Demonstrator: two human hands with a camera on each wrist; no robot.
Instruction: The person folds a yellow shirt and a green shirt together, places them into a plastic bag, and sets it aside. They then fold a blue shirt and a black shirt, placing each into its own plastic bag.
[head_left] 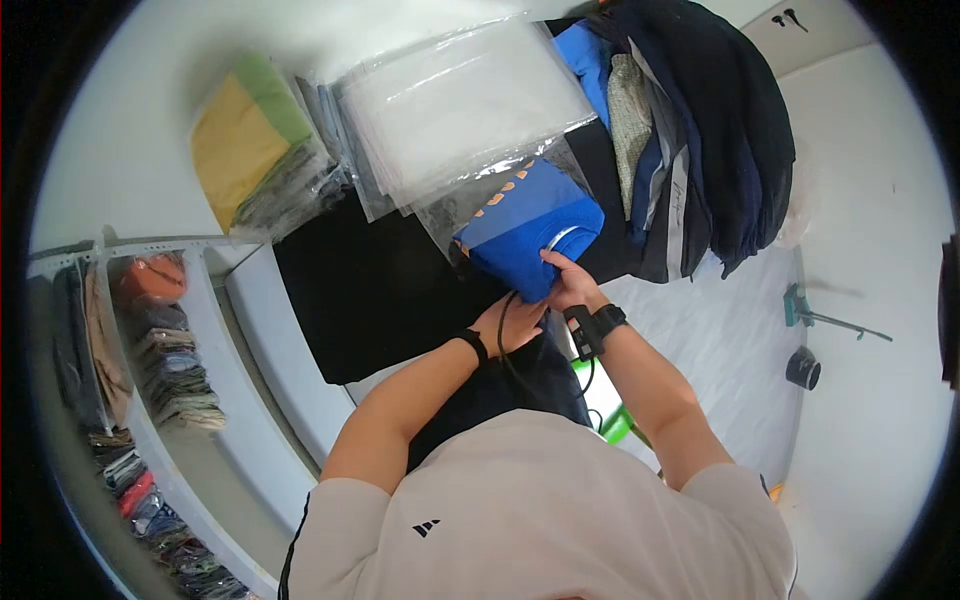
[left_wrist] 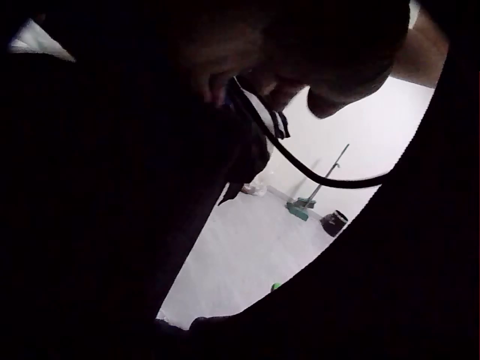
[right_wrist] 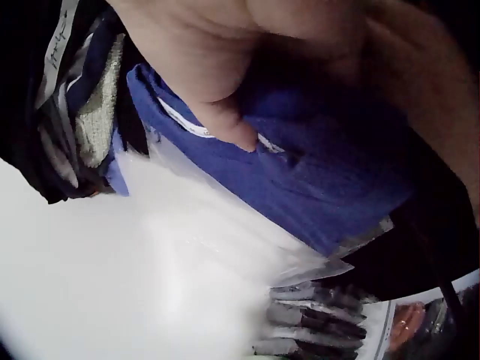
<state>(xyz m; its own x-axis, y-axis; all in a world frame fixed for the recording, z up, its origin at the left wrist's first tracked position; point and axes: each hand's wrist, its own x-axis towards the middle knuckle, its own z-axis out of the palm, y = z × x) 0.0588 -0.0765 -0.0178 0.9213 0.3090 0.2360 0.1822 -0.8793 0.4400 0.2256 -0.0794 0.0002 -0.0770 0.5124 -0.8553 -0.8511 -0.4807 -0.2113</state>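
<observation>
A folded blue T-shirt [head_left: 530,220] with orange print lies partly inside a clear plastic bag [head_left: 440,220]. My right hand [head_left: 575,285] grips its near edge, the thumb on top by the white-lined neckline. In the right wrist view that thumb presses into the blue cloth [right_wrist: 300,172]; the other fingers are largely hidden behind it. My left hand [head_left: 515,325] holds the lower corner beside the right hand, fingers partly hidden at the cloth. The left wrist view is mostly dark, with a black cable [left_wrist: 300,169] crossing it.
A stack of clear-bagged white items [head_left: 460,110] lies beyond the shirt on a black surface [head_left: 370,290]. Yellow and green packets [head_left: 245,140] stand at left, dark clothes [head_left: 730,130] at right. Shelves [head_left: 180,450] hold bagged garments. A green broom [head_left: 800,305] leans near the right wall.
</observation>
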